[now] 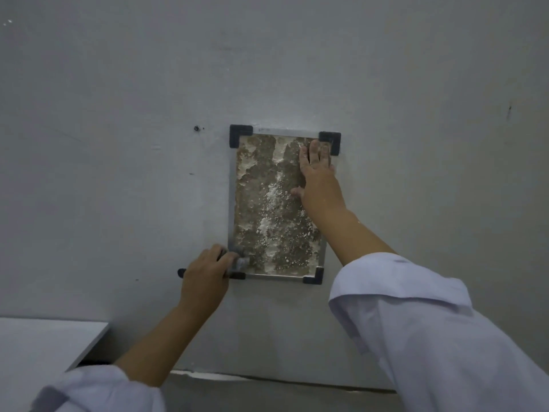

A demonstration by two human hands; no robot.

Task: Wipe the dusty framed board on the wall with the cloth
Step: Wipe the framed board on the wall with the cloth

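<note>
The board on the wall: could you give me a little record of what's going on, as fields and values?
board: framed board on a grey wall, upright, dark corner caps
surface: brown, with white dust patches across much of it
left hand: left hand at the lower left corner, fingers curled on the frame; a dark thing sticks out left of the hand, unclear what
right hand: right hand flat on the upper right of the board, fingers straight
cloth: none plainly visible
sleeves: pale, pushed up both forearms
</note>
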